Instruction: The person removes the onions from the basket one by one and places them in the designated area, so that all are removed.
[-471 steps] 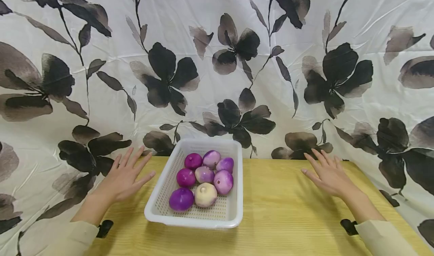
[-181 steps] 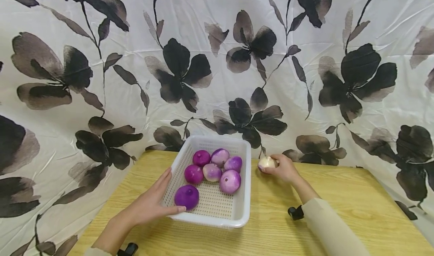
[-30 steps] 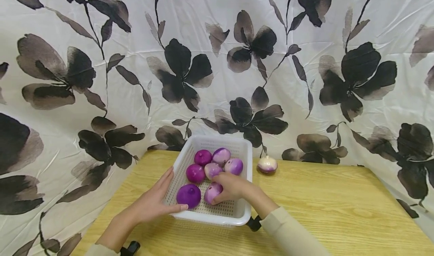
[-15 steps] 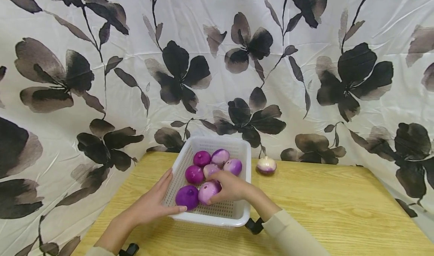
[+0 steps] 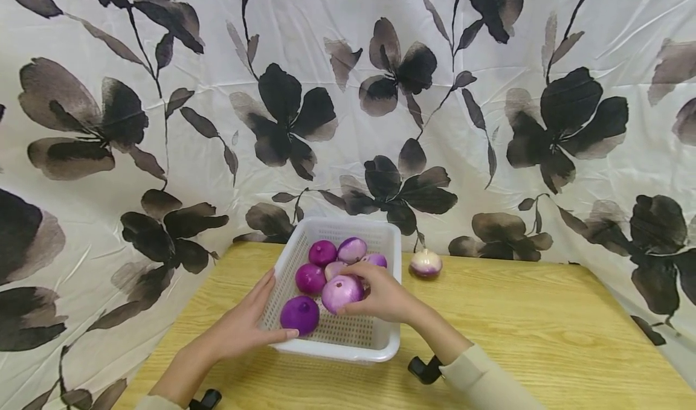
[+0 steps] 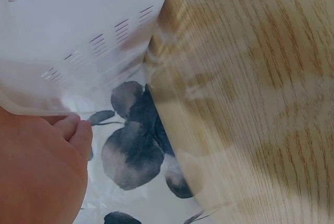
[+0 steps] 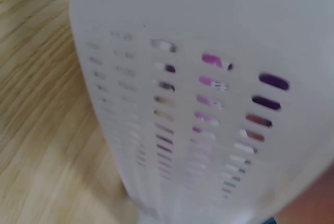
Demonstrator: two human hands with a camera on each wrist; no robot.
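onion (image 5: 341,292) in right hand (image 5: 380,295)

We see a table (image 5: 522,331) backed by a curtain (image 5: 489,96) on the far side and on the left. A basket (image 5: 393,331) stands on the table left of centre, its far end near the curtain. In it lie several onions (image 5: 311,277), one of them at the near left (image 5: 299,314). Our left hand (image 5: 239,331) rests against the basket's left wall. Our right hand (image 5: 380,295) reaches in from the right and holds an onion (image 5: 339,293) above the basket's middle. Another onion (image 5: 426,262) sits on the table just right of the basket's far corner.
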